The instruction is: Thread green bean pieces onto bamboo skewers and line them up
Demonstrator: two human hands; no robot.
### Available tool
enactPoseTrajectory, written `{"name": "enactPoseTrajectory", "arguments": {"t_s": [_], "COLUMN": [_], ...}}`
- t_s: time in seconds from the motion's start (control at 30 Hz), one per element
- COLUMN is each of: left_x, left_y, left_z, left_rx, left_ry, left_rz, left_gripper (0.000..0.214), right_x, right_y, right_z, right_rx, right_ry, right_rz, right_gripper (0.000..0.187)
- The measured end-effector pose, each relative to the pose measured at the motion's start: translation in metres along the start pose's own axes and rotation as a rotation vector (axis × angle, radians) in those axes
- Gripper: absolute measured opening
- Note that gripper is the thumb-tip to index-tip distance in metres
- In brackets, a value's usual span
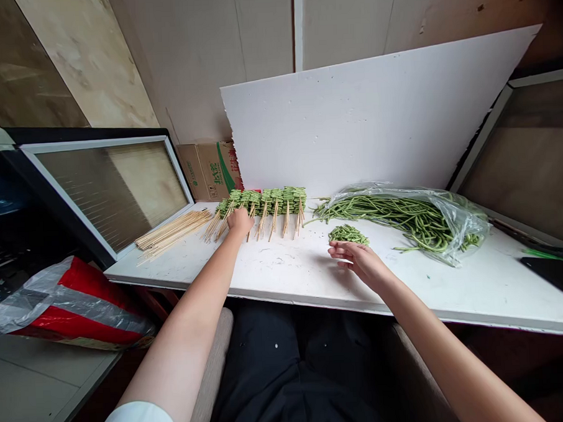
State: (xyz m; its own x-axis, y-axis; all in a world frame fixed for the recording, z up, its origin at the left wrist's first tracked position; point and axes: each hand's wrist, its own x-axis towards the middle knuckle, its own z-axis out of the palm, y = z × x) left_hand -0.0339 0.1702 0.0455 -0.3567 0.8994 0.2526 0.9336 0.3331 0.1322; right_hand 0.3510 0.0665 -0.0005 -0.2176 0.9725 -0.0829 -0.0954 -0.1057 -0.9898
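Note:
My left hand (pixel 241 221) is closed around the stick end of a bamboo skewer at the rows of skewered green beans; the back of the hand hides most of the grip. Short cut bean pieces (pixel 290 199) are threaded side by side on these skewers, stacked in several piles with the stick ends (pixel 275 220) pointing toward me. On the right, my right hand (pixel 358 260) hovers with fingers stretched out and apart, holding nothing visible. Just beyond its fingers lies a small heap of cut green beans (pixel 348 234) on the white table (pixel 284 270).
Bare bamboo skewers (pixel 173 233) lie at the table's left. Long uncut beans (pixel 393 213) spill from a clear plastic bag (pixel 466 225) on the right. Behind stand a white board (pixel 380 119) and a cardboard box (pixel 209 170). A dark flat object (pixel 552 275) lies far right.

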Motion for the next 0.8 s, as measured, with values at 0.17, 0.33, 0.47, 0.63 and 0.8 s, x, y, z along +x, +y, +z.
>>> {"name": "enactPoseTrajectory", "arguments": {"t_s": [0.17, 0.33, 0.47, 0.63, 0.8], "left_x": [0.001, 0.005, 0.007, 0.009, 0.014], "left_y": [0.004, 0.001, -0.005, -0.015, -0.024], "left_z": [-0.003, -0.007, -0.011, -0.017, -0.018], "left_rx": [0.001, -0.038, -0.087, -0.176, -0.344], "left_ry": [-0.002, 0.011, 0.03, 0.072, 0.155], "left_rz": [0.01, 0.005, 0.004, -0.01, -0.053], "left_gripper": [0.021, 0.023, 0.023, 0.029, 0.031], "right_x": [-0.002, 0.003, 0.019, 0.061, 0.139], "right_y": [-0.003, -0.008, -0.022, -0.063, -0.1], "right_z": [0.008, 0.021, 0.034, 0.059, 0.109], "right_rx": [-0.017, -0.063, -0.145, -0.369, -0.763], "right_ry": [-0.013, -0.044, -0.094, -0.145, -0.158], "right_rz": [0.001, -0.007, -0.034, -0.183, -0.414], "right_gripper": [0.039, 0.046, 0.044, 0.043, 0.031]}}
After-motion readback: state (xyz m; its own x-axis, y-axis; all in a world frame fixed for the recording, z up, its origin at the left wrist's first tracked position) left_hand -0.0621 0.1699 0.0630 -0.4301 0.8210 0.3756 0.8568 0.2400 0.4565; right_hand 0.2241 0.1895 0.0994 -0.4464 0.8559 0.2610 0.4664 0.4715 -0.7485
